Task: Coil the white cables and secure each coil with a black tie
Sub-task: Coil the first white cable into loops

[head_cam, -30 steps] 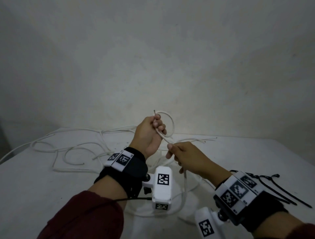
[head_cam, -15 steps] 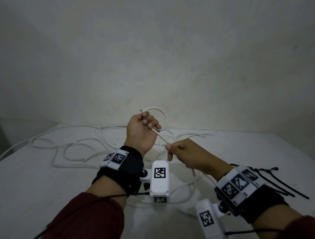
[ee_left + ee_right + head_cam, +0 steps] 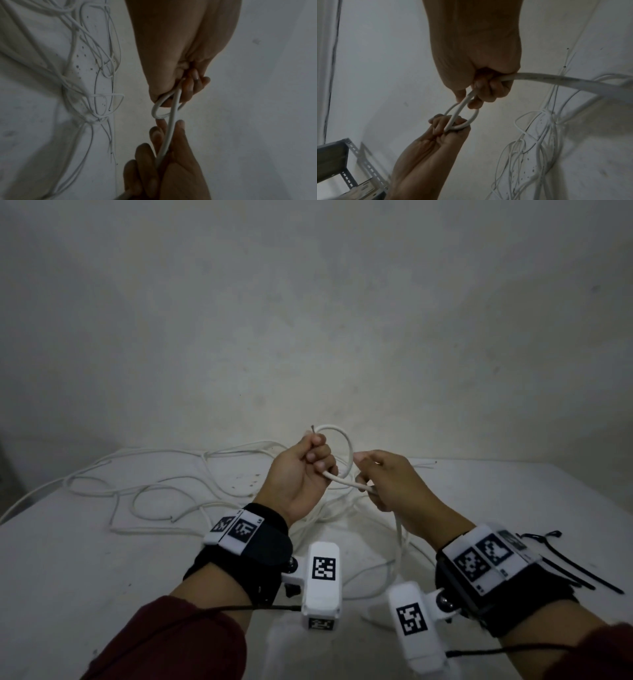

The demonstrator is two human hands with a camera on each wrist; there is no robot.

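My left hand [image 3: 301, 470] is fisted round the first small loop of white cable [image 3: 337, 455] held above the table [image 3: 68, 559], my right hand [image 3: 387, 484] pinches the feed just beside it; risk: stiff cable springs open if either grip slackens, black ties [image 3: 565, 563] unused.

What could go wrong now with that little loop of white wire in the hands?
The loop is small and springy; if the left hand loosens, it may pop open. The cable running from the right hand leads into tangled white cables on the table, so pulling might snag. The black ties lie behind the right wrist, needing a free hand.
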